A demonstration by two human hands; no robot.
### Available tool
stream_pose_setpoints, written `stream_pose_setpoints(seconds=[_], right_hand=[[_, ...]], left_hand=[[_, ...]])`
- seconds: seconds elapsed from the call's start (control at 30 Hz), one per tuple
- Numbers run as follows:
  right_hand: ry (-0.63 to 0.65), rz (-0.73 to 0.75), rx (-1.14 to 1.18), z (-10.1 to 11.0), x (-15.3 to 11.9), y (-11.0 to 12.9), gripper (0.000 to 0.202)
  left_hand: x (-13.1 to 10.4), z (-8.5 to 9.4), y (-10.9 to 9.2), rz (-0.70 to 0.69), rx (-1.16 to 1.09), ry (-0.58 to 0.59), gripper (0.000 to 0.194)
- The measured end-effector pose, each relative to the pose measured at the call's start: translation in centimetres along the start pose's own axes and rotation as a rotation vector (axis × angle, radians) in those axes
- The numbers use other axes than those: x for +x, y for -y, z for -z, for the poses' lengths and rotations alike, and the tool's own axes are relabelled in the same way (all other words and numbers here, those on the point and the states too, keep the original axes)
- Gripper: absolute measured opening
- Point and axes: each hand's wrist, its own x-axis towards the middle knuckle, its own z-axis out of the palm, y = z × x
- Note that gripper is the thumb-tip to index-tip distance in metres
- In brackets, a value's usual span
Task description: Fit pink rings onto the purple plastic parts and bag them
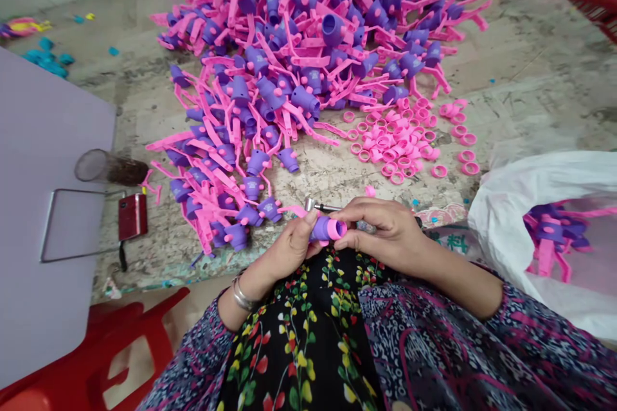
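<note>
The left hand [289,250], at the lower centre of the frame, holds a purple plastic cup-shaped piece [319,229], its thumb closed along the upper side. A glossy pink plastic ring [333,228] sits around the open end of this piece, which faces right. The right hand [388,231] is at that end, thumb and forefinger narrowly spaced about the ring; whether they grip it cannot be told. The held piece is located just over the near edge of a worn, paint-stained table [525,96]. Directly behind the hands lies a metal-headed tool [311,204], partly hidden. A large pile of purple cups with long pink plastic arms [272,93] occupies the upper centre and spreads toward the centre left. At its right side, right of centre, lies a heap of loose pink plastic rings [393,141], several standing apart from the rest. At the right edge of the frame, an open white plastic bag [494,196] contains further purple and pink pieces [552,231]. At the left, a clear glass with dark contents [94,167] lies near a dark red rectangular object [132,216]. Small blue pieces [48,59] are scattered at the upper left. A red plastic chair [135,347] is at the lower left.
</note>
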Motion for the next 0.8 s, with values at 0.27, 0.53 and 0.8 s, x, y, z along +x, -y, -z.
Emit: stream_pose_setpoints(seconds=[0.27,0.53,0.8], right_hand=[[0.059,-0.043,0.013,1.0,0.2,0.2,0.027],[-0.235,-0.455,0.600,-1.4,2.0,0.4,0.052],[-0.131,-0.534,0.943,-3.5,2.5,0.1,0.062]], left_hand=[[0.3,-0.5,-0.6,-0.044,-0.047,0.003,0.062],[0.3,-0.8,-2.7,-0.175,0.249,0.006,0.056],[-0.4,-2.4,-3.0,-0.197,0.491,-0.233,0.051]])
